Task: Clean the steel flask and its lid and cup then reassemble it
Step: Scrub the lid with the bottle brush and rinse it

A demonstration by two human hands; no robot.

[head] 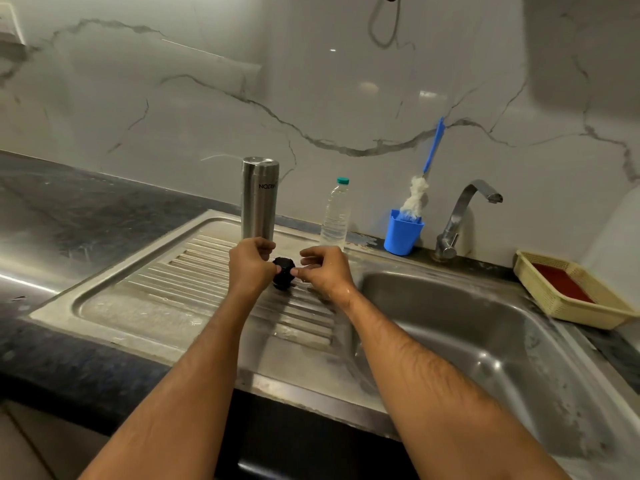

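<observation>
The steel flask (259,199) stands upside down on the ribbed drainboard (138,292), its printed name inverted. Just in front of it, both hands hold a small black lid (284,272) above the drainboard. My left hand (251,268) pinches the lid's left side with curled fingers. My right hand (323,270) pinches its right side between thumb and fingers. The flask's mouth is hidden behind my left hand. I cannot see a separate cup.
A clear water bottle (335,216) stands right of the flask. A blue holder (402,232) with a blue-handled bottle brush (420,188) sits by the tap (460,216). The sink basin (467,327) lies to the right; a cream basket (571,289) sits at far right.
</observation>
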